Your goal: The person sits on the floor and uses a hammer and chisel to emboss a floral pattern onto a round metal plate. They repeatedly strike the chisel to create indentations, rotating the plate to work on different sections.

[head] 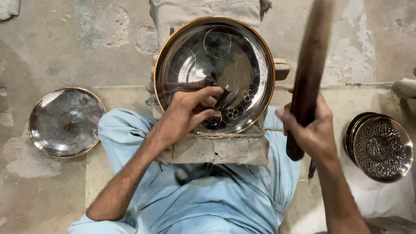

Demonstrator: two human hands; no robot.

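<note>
**Engraving a Brass-Rimmed Plate**

The right hand, nearest the viewer, is closed around a dark wooden mallet raised just right of the central plate. The left hand pinches a short dark punch against the plate's lower surface, beside small flower marks. The plate rests on a cloth-wrapped block. A plain plate lies well left; patterned plates lie well right.

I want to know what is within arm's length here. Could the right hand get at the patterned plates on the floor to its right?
Probably yes: the patterned plates lie uncovered near the right hand, nothing between, but that hand is full, gripping a wooden mallet.
</note>
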